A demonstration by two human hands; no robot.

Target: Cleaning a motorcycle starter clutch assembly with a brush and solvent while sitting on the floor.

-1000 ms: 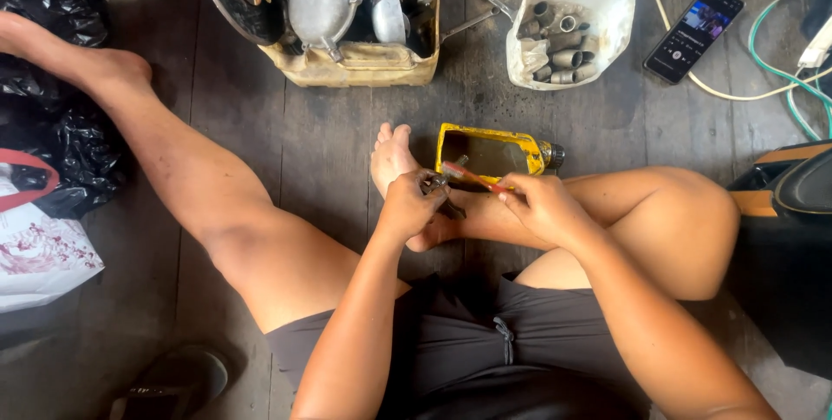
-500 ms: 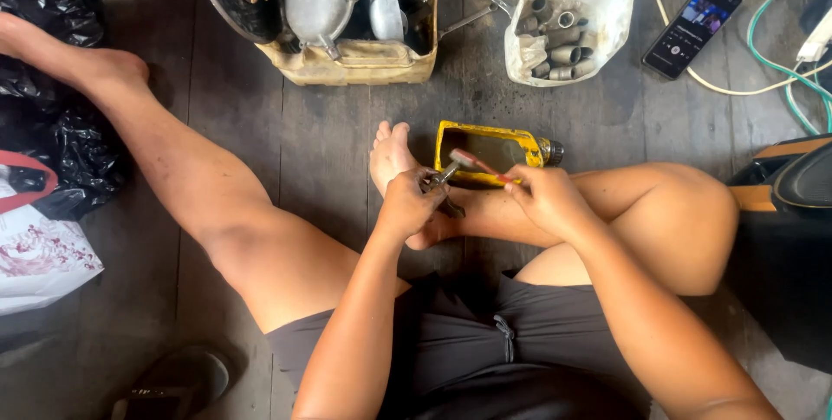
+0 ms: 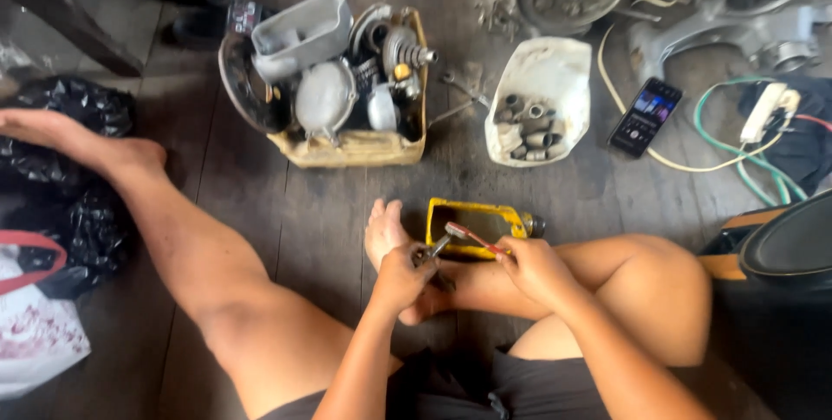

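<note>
Both hands (image 3: 472, 268) fisted over foot (image 3: 386, 231)

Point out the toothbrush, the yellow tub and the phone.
toothbrush (image 3: 472, 238), head view, on its red handle.
yellow tub (image 3: 451, 208), head view, on its far rim.
phone (image 3: 645, 117), head view, on its lit screen.

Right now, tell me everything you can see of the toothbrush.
The toothbrush is slim, with a red handle and a pale head. It looks like plastic. The right hand grips its handle end, and it slants up and left, so the head points toward the left hand, which pinches a small dark part. The head seems to meet that part. The brush lies above the yellow tray on the plank floor. Bristle wear is too small to tell.
</note>
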